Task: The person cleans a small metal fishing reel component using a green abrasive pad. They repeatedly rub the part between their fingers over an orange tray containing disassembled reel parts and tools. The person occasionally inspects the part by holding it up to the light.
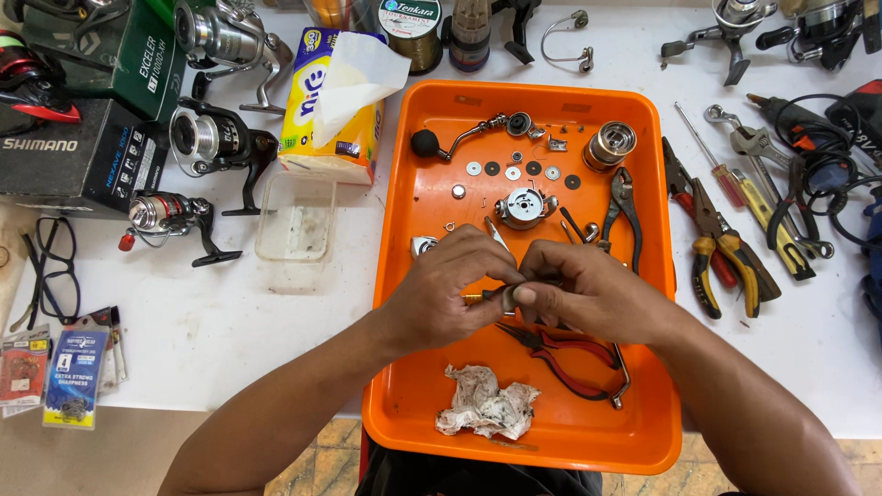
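Over the middle of the orange tray (395,276), the person's left hand (441,294) and right hand (588,294) meet, fingertips pinched together around a small metal reel part (508,296) with a brass-coloured shaft (478,299) sticking out to the left; both hands are closed narrowly on it, and most of the piece is hidden by the fingers, so its exact kind cannot be told. The work in hand looks like the strip-down or refit of a spinning reel: the step appears to be fitting or freeing a tiny piece on that shaft. Laid out on the tray beyond the hands are the crank handle (459,138) with its black knob, a row of washers (514,170), the round rotor housing (524,207) and a silver spool (609,145). Dark slip-joint pliers (625,211) lie just right of the housing, red-handled needle-nose pliers (565,354) lie just below the hands, and a stained crumpled rag (485,404) sits near the tray's near edge. On the white worktop (230,312), three whole spinning reels (216,138) stand to the left beside a tissue box (317,101) and a clear plastic tub (296,220); yellow-handled pliers (726,257) lie to the right. The next move likely calls for a steady fingertip hold and a fine twist, kept above the tray so that nothing small drops out of reach.
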